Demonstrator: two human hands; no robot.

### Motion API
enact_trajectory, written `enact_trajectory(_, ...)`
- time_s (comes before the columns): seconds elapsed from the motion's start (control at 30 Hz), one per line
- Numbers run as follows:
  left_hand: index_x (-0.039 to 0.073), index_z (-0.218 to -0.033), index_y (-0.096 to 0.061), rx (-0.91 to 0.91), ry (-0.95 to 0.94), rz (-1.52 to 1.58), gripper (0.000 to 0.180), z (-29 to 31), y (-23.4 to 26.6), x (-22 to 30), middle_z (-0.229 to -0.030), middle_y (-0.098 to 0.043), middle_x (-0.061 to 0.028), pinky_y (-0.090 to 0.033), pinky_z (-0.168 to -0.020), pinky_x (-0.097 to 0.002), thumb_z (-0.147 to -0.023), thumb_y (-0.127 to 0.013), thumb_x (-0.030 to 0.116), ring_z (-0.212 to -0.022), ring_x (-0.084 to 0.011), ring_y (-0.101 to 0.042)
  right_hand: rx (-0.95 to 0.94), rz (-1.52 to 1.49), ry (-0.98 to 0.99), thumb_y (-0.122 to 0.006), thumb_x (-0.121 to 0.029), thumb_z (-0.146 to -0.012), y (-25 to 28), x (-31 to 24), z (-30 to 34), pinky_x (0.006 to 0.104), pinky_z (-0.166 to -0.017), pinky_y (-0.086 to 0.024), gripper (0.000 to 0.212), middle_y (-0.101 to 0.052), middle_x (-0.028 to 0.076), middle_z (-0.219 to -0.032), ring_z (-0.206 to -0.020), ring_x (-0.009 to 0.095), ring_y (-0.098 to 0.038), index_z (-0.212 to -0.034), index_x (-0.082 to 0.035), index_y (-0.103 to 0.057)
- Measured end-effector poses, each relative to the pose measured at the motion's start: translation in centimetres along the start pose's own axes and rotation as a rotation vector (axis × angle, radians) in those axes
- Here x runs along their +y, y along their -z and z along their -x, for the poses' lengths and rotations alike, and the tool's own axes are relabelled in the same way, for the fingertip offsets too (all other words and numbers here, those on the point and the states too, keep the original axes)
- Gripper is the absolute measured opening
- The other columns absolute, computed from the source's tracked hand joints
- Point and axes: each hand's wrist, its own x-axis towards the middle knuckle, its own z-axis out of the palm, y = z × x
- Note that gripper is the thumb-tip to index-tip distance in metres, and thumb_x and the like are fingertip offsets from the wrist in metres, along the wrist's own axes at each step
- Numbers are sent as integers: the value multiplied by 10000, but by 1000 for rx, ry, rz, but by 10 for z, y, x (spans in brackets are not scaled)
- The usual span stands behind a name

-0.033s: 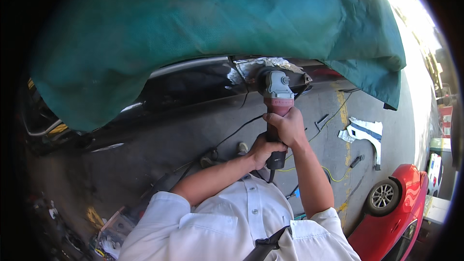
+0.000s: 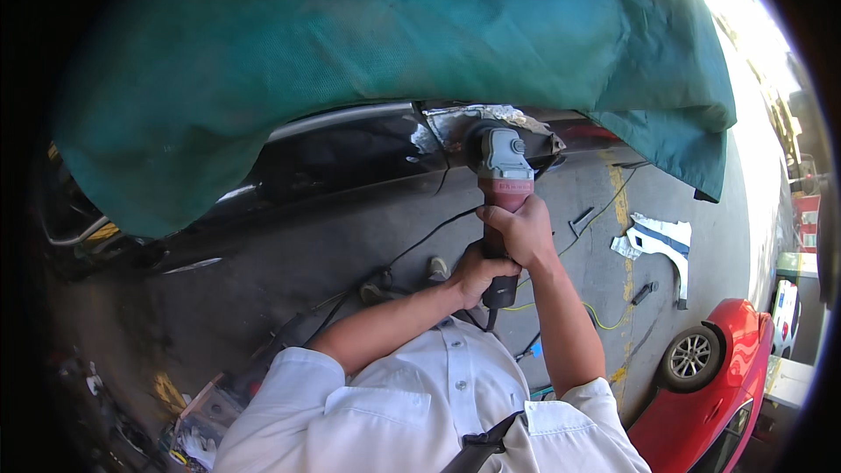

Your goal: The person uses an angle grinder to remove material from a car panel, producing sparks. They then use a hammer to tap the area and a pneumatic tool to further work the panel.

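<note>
Both my hands are wrapped round a red and grey angle grinder (image 2: 505, 156). My right hand (image 2: 527, 232) grips the body just behind the metal head. Lower down, toward the cord end, my left hand (image 2: 477, 276) is closed round the handle. The grinder's dark disc, partly hidden by its head, is against or very close to the stripped, bare-metal edge of a black car's body (image 2: 355, 153). Torn, ragged metal (image 2: 517, 116) shows just beyond the head. A green cover (image 2: 420, 35) drapes over the car above this spot.
A white fender panel (image 2: 661, 241) lies on the grey floor to the right. Black and yellow cords (image 2: 609, 322) run across the floor near my feet. A red car (image 2: 701, 394) stands at the lower right. A box of items (image 2: 206, 420) sits at the lower left.
</note>
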Motion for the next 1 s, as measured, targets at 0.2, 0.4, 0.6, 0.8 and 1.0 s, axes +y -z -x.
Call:
enact_trajectory(0.2,-6,-945,-703,151,-157,-125,263,-16,-9,1,-863,-716,-88,-538,-751,-323,-748,-733,166,-806,-196,-694,-65,-65,4,-811,-249,-758,9,4,-22,345,-699,-526,349,-708,68,-795,-713,164,-632,-969,12,-717)
enact_trajectory(0.4,-13,-938,-708,244,-209,-289,264,-25,-11,2,-882,-737,-91,-540,-772,-331,-749,-747,168,-838,-201,-707,-126,-72,0,-812,-237,-761,11,12,-33,348,-724,-533,353,-709,65,-815,-733,164,-631,-984,21,-718)
enact_trajectory(0.6,-9,-946,-737,298,-220,-350,276,-30,-13,-7,-911,-758,-95,-550,-783,-332,-736,-769,167,-882,-190,-723,-140,-76,26,-817,-226,-753,16,12,-35,352,-738,-537,345,-713,88,-838,-751,173,-639,-967,22,-709)
enact_trajectory(0.8,-8,-948,-743,255,-314,-314,283,-37,-12,-11,-912,-761,-89,-553,-783,-331,-734,-777,174,-881,-185,-726,-161,-24,33,-816,-222,-750,21,10,-39,358,-745,-546,366,-715,98,-858,-754,174,-640,-994,25,-698)
enact_trajectory(1.0,11,-1007,-699,273,-289,-281,368,-37,-14,-15,-943,-728,-70,-549,-792,-336,-717,-792,219,-891,-176,-695,-146,-34,30,-807,-188,-749,19,7,-38,346,-725,-536,320,-699,75,-827,-737,157,-621,-969,10,-685)
